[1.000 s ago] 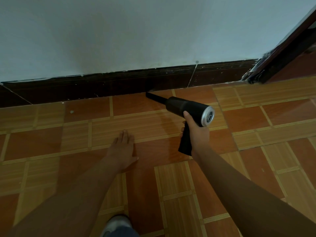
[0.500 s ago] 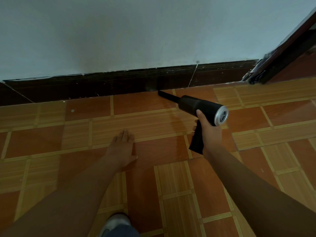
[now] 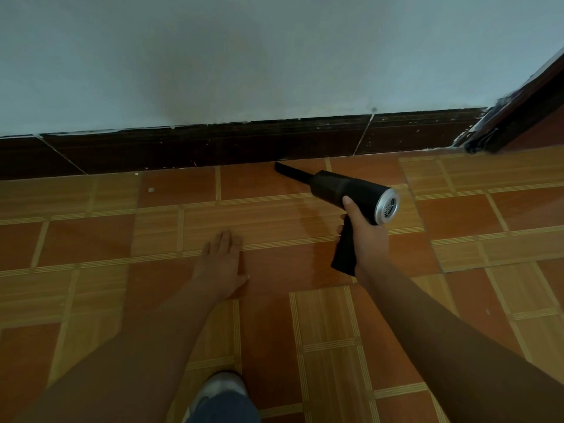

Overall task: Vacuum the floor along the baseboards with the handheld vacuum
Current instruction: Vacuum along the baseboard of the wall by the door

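Observation:
A black handheld vacuum (image 3: pixel 345 186) with a silver rear grille is gripped by its handle in my right hand (image 3: pixel 364 233). Its narrow nozzle tip points left and away, touching the floor right at the foot of the dark brown baseboard (image 3: pixel 213 148). My left hand (image 3: pixel 221 264) lies flat, palm down, fingers apart, on the orange and tan tiled floor (image 3: pixel 91 239), left of the vacuum and apart from it.
A pale wall rises above the baseboard. At the far right a dark door frame (image 3: pixel 518 111) meets the baseboard's end. A small pale speck (image 3: pixel 150 189) lies on the tiles near the baseboard at left. My shoe (image 3: pixel 219 389) shows at the bottom edge.
My right hand has carried the vacuum to the right along the baseboard, the nozzle tip now closer to the wall's foot. My left hand has stayed planted on the floor.

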Tool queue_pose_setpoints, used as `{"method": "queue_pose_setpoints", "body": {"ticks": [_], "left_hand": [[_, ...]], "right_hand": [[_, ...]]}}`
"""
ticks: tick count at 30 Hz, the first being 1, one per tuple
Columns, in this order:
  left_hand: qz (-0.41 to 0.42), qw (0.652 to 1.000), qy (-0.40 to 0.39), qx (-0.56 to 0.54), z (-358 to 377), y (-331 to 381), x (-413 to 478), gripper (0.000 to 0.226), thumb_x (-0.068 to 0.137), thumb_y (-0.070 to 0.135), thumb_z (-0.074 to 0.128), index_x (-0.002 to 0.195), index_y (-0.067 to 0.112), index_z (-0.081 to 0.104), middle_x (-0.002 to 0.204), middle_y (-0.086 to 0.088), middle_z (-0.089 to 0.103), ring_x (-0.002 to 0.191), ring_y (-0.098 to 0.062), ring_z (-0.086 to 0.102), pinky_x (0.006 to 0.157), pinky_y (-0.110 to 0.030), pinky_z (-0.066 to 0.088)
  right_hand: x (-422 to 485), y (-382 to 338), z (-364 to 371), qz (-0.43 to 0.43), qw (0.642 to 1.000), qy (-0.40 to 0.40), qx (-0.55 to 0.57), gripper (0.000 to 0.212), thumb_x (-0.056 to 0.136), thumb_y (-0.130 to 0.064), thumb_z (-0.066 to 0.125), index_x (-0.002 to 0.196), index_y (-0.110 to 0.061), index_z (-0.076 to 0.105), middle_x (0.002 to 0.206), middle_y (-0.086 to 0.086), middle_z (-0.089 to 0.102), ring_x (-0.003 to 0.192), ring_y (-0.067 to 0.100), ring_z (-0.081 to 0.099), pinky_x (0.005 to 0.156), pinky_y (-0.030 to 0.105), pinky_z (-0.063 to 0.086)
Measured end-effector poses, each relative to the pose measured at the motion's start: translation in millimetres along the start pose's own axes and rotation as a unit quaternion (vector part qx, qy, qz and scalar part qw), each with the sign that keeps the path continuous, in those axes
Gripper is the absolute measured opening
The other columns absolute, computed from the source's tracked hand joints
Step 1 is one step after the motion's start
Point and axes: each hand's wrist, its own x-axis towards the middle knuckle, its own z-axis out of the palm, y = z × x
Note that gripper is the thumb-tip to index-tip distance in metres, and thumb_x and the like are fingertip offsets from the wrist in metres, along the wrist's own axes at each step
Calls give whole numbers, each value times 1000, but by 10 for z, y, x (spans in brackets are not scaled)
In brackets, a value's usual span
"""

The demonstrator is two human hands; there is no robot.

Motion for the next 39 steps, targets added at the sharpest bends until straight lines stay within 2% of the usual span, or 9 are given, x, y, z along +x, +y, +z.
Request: {"method": "queue_pose_setpoints", "body": {"ticks": [2,5,8,10,15,19,30,34,39], "left_hand": [[-17,1000,2,-5,14,-58,-25,87,94,49,46,152,10,-6,158,-16,-11,148,-27,-8,120,-38,2],[-41,999,0,-12,33,-106,-64,88,93,50,47,152,7,-3,157,-22,-8,147,-31,-5,120,-39,4],[-51,999,-10,-14,48,-126,-85,87,94,52,45,152,6,-3,157,-24,-8,147,-34,-4,120,-39,5],[-50,998,-16,-17,54,-136,-85,88,94,52,44,152,6,-4,157,-24,-9,147,-33,-5,120,-39,5],[-46,999,-19,-14,48,-146,-71,88,94,52,44,152,7,-4,157,-23,-10,147,-33,-7,120,-39,4],[-42,999,-24,-14,34,-160,-71,87,94,52,44,152,7,-4,157,-23,-10,147,-32,-7,120,-38,5],[-21,1000,-15,-15,84,-262,-62,87,94,52,45,152,10,-4,157,-21,-10,147,-30,-5,120,-36,4],[-9,1000,-16,-15,79,-301,-81,84,95,50,43,152,11,-5,157,-20,-11,148,-28,-7,120,-35,3],[-2,1000,-16,-2,57,-319,-101,82,96,49,42,153,11,-3,157,-19,-11,148,-27,-6,120,-35,3]], "right_hand": [[-22,25,66,0,1000,-4,-6,27,79,-31,73,96,-13,62,76,3,63,63,14,60,66,32,53],[-44,42,150,4,1000,-16,0,18,80,-28,72,87,-15,60,71,3,61,57,13,58,59,29,51],[-57,43,197,1,1000,-24,6,16,81,-27,71,86,-18,59,71,3,61,58,13,58,60,30,51],[-54,43,192,-2,1000,-24,7,18,81,-27,71,89,-17,59,74,3,61,60,14,58,61,30,51],[-11,12,96,-12,1000,-11,6,36,80,-30,72,108,-11,59,80,5,62,63,15,59,59,30,51],[1,-1,68,-11,1000,-14,15,19,82,-27,70,93,-17,59,75,3,60,60,13,57,57,30,50],[-77,86,237,6,1000,-22,6,18,82,-29,70,92,-19,59,79,4,61,61,13,58,56,28,50],[-103,125,372,19,999,-44,-2,32,80,-31,71,102,-9,61,73,4,61,54,12,57,51,27,49],[-122,177,522,32,997,-67,-5,34,81,-32,71,100,-6,61,69,5,59,50,12,55,48,25,49]]}}
